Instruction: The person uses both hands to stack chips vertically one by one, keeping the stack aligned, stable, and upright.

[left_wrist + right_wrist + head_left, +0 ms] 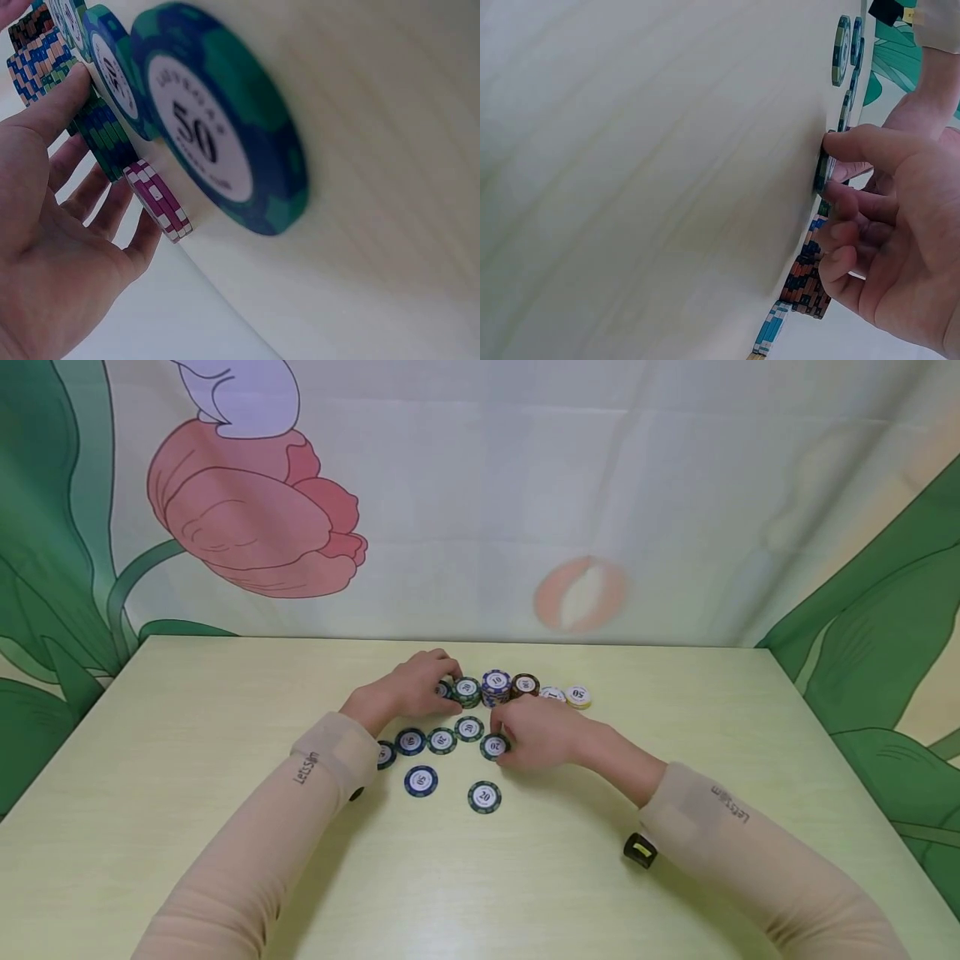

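Note:
In the head view, my left hand [416,685] holds the stacks at the left end of a row of poker chips. Its thumb is in front and its fingers behind, around a green stack [467,692] and a dark blue-green stack [109,142]. My right hand [542,732] pinches a green 20 chip [494,747] at its edges, between thumb and index finger, close to the tabletop. Left of that chip lie more single chips: two green 20 chips [442,741] and blue 50 chips [410,742].
Right of the green stack stand a blue 10 stack [496,687], a dark brown stack [525,685], white chips [552,693] and yellow-edged chips [578,697]. Nearer lie a blue 50 chip [421,782] and a green 20 chip [484,797]. Purple-white chips [157,199] stand by the left fingers.

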The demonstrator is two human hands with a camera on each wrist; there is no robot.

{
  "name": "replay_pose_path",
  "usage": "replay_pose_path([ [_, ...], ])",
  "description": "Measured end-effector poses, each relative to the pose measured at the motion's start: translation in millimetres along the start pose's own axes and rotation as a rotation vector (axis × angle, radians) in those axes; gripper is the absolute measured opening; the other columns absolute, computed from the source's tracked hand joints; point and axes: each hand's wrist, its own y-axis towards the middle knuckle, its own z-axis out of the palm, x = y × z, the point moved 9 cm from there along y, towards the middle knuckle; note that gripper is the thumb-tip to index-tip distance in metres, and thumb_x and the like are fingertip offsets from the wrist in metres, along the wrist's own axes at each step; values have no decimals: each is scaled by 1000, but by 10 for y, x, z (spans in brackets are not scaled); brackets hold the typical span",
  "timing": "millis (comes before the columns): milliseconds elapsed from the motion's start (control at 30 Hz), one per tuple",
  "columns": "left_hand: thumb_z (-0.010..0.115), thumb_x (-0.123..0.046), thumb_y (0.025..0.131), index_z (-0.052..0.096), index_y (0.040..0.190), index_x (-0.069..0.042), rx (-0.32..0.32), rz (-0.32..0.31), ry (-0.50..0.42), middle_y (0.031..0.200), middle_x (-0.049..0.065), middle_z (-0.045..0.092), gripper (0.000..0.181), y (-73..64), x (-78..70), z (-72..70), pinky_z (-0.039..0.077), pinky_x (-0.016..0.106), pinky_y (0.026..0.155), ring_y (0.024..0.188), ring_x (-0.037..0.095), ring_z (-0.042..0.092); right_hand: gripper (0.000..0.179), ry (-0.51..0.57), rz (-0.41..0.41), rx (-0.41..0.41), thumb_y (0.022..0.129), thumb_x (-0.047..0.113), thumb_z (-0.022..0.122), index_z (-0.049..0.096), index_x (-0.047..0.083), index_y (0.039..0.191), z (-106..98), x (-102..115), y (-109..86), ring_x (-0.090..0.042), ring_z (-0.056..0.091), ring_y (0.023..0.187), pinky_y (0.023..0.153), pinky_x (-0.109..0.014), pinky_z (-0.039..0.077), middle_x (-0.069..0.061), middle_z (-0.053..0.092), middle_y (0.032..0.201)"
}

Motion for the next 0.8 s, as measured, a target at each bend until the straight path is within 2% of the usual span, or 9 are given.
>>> replay_pose_path([
  [133, 75, -28, 95, 61, 133, -5, 5, -8, -8, 141, 15, 51, 46, 7, -2, -12, 36, 52, 111, 128, 33, 45, 30, 7, 15, 18, 86, 24, 78, 68, 9, 111, -19, -17, 1, -10, 52, 57, 57, -30, 45, 6, 56, 60],
  [233, 76, -29, 95, 61, 133, -6, 7, -14, -14, 141, 15, 51, 47, 9, 4, -18, 36, 52, 111, 128, 33, 45, 34, 7, 22, 12, 86, 27, 76, 67, 9, 114, -60, -24, 14, -10, 54, 59, 56, -31, 45, 6, 58, 64],
  [367, 76, -29, 95, 61, 132, -6, 3, -20, -20, 141, 15, 51, 46, 22, 24, -22, 37, 52, 111, 128, 32, 46, 37, 7, 29, -24, 87, 32, 74, 65, 10, 116, -128, -42, 62, -13, 58, 65, 56, -33, 47, 6, 61, 71],
  [600, 77, -27, 95, 62, 130, -5, -2, -29, -43, 142, 14, 51, 44, 36, 30, -36, 36, 53, 111, 128, 32, 45, 39, 13, 36, -103, 86, 29, 73, 65, 9, 119, -235, -66, 177, -12, 58, 67, 57, -32, 48, 7, 62, 75],
  [800, 77, -26, 94, 63, 127, -4, -7, -32, -66, 138, 14, 53, 41, 34, 23, -59, 38, 50, 110, 124, 31, 47, 41, 18, 41, -116, 88, 29, 72, 64, 6, 121, -256, -83, 273, -12, 59, 67, 60, -31, 49, 6, 62, 77],
])
